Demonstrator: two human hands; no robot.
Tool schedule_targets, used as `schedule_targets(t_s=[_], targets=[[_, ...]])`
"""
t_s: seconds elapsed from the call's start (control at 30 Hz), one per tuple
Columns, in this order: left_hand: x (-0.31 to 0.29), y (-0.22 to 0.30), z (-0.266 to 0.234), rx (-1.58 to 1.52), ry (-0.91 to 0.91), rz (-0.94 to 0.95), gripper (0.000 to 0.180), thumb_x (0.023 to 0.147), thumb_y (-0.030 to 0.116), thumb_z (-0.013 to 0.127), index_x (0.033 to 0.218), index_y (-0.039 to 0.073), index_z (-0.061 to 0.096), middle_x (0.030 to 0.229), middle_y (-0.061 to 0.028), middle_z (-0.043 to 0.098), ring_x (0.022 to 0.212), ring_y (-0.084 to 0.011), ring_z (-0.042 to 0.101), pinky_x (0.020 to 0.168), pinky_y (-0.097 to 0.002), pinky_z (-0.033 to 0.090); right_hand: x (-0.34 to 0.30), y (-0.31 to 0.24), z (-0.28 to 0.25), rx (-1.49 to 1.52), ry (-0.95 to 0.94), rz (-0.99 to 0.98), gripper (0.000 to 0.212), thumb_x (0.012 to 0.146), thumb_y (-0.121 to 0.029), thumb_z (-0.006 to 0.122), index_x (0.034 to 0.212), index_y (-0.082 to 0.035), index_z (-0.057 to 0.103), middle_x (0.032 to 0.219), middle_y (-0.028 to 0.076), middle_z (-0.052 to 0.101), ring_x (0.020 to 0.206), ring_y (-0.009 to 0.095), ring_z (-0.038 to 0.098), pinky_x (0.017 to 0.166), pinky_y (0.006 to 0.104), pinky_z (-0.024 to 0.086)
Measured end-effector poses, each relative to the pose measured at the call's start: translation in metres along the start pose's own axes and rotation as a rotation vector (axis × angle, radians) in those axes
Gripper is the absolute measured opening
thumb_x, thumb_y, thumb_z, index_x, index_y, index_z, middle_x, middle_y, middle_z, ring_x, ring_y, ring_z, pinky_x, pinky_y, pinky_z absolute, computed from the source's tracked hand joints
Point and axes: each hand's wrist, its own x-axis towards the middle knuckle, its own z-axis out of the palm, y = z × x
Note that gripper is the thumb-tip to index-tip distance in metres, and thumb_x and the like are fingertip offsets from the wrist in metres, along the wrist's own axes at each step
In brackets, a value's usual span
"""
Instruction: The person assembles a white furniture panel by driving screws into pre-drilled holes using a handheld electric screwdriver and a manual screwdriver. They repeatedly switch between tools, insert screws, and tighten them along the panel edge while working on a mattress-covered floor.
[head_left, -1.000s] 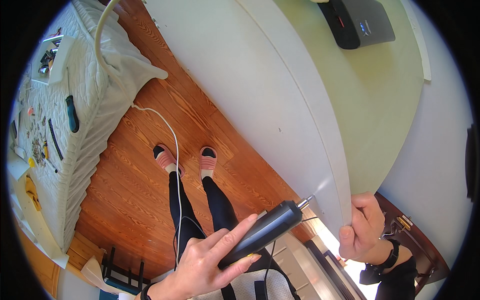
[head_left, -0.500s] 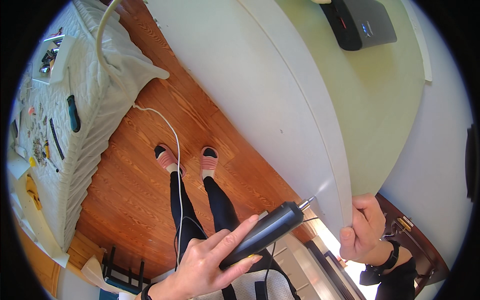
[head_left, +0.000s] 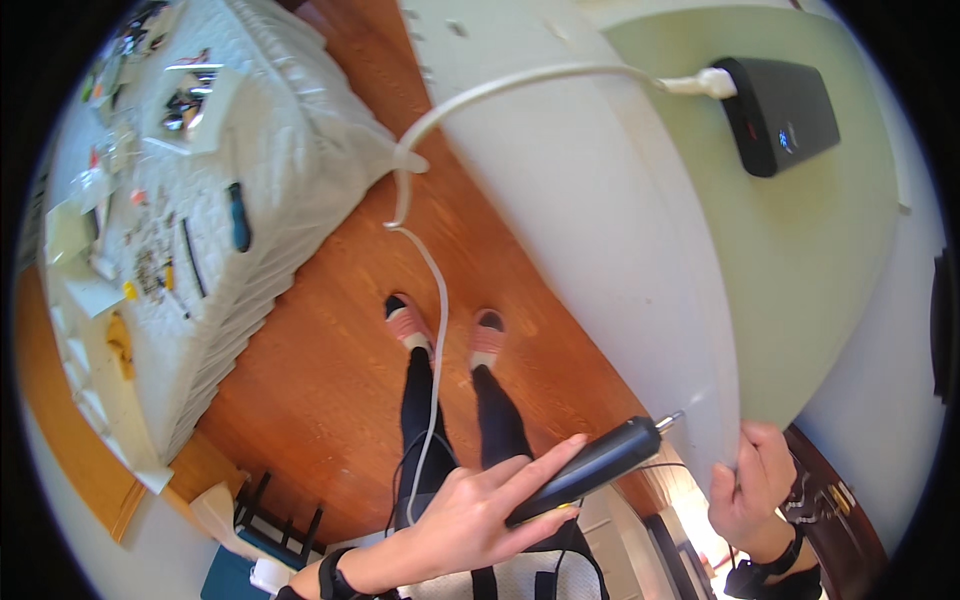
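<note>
My left hand (head_left: pixel 480 515) is closed round a black electric screwdriver (head_left: pixel 590 465). Its forefinger lies along the body and its thumb along the near side. The silver bit points up and right at a white curved panel (head_left: pixel 600 230), where a small bright spot of light falls. Whether the bit touches the panel I cannot tell. At the panel's near right end, my right hand (head_left: pixel 752 485) pinches the edge, with thumb in front and fingers behind. A pale green surface (head_left: pixel 800 270) lies beyond that edge. On it rests a dark power bank (head_left: pixel 790 115) with a white cable (head_left: pixel 500 88) plugged in.
The cable loops over the panel and hangs down past my legs. Left, a white-covered bed (head_left: pixel 270 200) bears a blue-handled screwdriver (head_left: pixel 238 217), a white tray (head_left: pixel 150 128) and several small parts. Wooden floor (head_left: pixel 330 350) lies below; a dark stool (head_left: pixel 285 520) stands lower left.
The whole view has swung, so most things sit further right and lower. The power bank's plug now shows fully. Both hands keep their holds; the bit seems slightly closer to the panel's edge.
</note>
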Motion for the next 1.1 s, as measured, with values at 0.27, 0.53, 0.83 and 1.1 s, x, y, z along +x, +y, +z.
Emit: schedule_targets(t_s=[0.27,0.53,0.83,1.1], targets=[[-0.003,0.022,-0.035,0.072,-0.002,-0.010,0.066,0.088,0.027,0.067,0.146,0.009,0.039,0.073,-0.0133,0.060,0.051,-0.0307,0.056,0.048,-0.0364,0.047,0.020,-0.020,0.002,0.028,0.081,0.006,0.032,0.095,-0.020,0.055,0.108,0.009,0.064,0.087,0.014,0.058,0.066,0.027,0.056,0.053,0.0347,0.044],[0.010,0.015,-0.112,0.193,-0.040,0.019,0.059,0.082,0.025,0.072,0.133,0.004,0.049,0.082,-0.0156,0.064,0.060,-0.0321,0.062,0.055,-0.0374,0.050,0.069,-0.062,0.008,0.014,0.095,0.112,0.024,0.093,-0.012,0.053,0.103,0.008,0.061,0.090,0.018,0.057,0.073,0.033,0.057,0.060,0.0387,0.045],[0.007,-0.076,-0.262,0.273,0.280,-0.039,0.036,0.064,0.007,0.074,0.095,0.003,0.057,0.094,-0.0134,0.060,0.091,-0.0343,0.058,0.076,-0.0414,0.049,0.133,-0.111,0.038,-0.006,0.149,0.289,0.017,0.094,-0.005,0.048,0.099,0.011,0.053,0.097,0.021,0.057,0.079,0.038,0.056,0.067,0.0412,0.043],[0.036,-0.188,-0.407,0.916,0.058,0.201,0.031,0.061,0.012,0.070,0.087,0.003,0.057,0.100,-0.0108,0.060,0.112,-0.0290,0.051,0.105,-0.0414,0.035,0.158,-0.127,0.037,-0.054,0.138,0.403,0.022,0.096,-0.008,0.045,0.104,0.011,0.053,0.102,0.021,0.056,0.085,0.037,0.057,0.072,0.0401,0.045]])
